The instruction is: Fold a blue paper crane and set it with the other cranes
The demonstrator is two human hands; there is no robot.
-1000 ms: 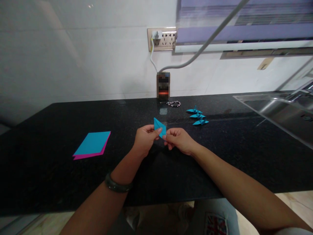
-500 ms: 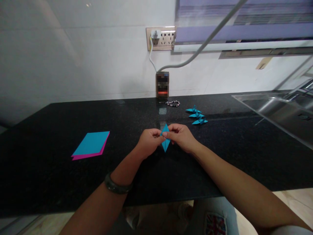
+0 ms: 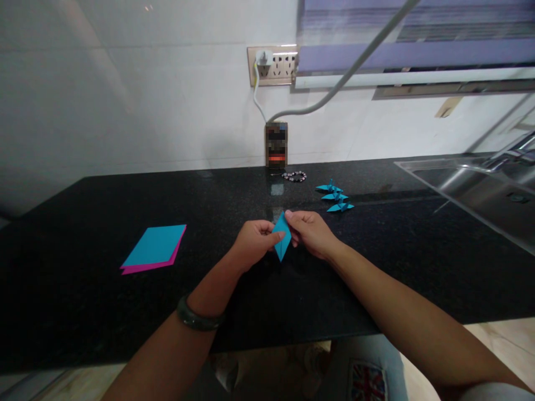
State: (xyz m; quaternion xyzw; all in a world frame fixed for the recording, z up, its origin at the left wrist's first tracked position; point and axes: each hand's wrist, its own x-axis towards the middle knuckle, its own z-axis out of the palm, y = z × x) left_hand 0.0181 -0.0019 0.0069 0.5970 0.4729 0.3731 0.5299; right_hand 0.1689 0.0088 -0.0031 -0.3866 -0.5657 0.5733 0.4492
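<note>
A small blue folded paper piece (image 3: pixel 282 238), diamond-shaped with a point down, is held over the black counter (image 3: pixel 83 312) between both hands. My left hand (image 3: pixel 252 243) pinches its left edge with thumb and fingers closed. My right hand (image 3: pixel 311 234) grips its right side and upper tip, fingers curled. A dark bangle sits on my left wrist.
A stack of square sheets, blue over pink (image 3: pixel 154 248), lies to the left. Three finished blue paper cranes (image 3: pixel 334 197) sit at the back right, near a bead bracelet (image 3: pixel 294 176) and a small device (image 3: pixel 276 145) under a wall socket. A steel sink (image 3: pixel 480 186) is at the right.
The paper turned from tilted leftward to upright with a point down. Both hands closed in on it, my right hand moving up to its top.
</note>
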